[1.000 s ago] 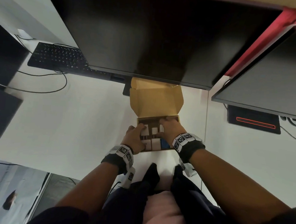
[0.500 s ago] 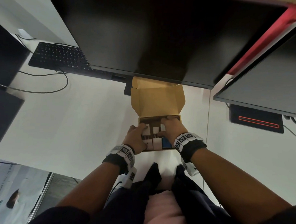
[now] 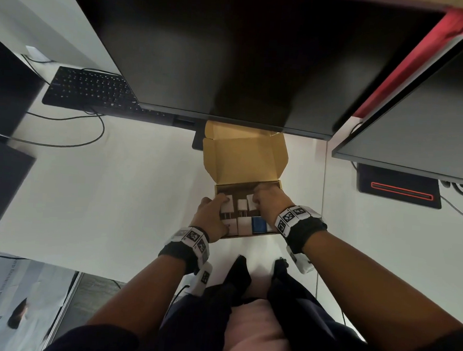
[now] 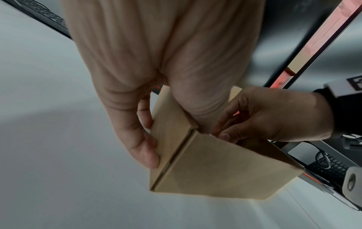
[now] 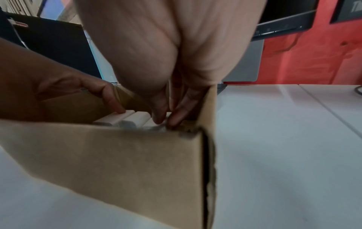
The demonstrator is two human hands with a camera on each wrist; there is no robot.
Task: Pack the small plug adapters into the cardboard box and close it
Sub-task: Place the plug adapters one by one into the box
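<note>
An open cardboard box (image 3: 249, 160) sits on the white desk with its lid tipped back under the monitor. Several white plug adapters (image 3: 241, 204) and a blue one (image 3: 259, 225) lie inside it. My left hand (image 3: 211, 217) grips the box's left wall (image 4: 170, 131), fingers outside and thumb over the rim onto a white adapter (image 5: 125, 115). My right hand (image 3: 266, 202) reaches into the far right corner and pinches a white adapter (image 5: 149, 122) between thumb and fingers (image 5: 176, 117). The near wall (image 5: 117, 162) hides most of the contents in the right wrist view.
A large black monitor (image 3: 232, 53) overhangs the box lid, with a second monitor (image 3: 431, 119) to the right. At the back left are a black keyboard (image 3: 92, 90) and a cable (image 3: 78, 141). A black device with a red light (image 3: 400, 188) sits at the right.
</note>
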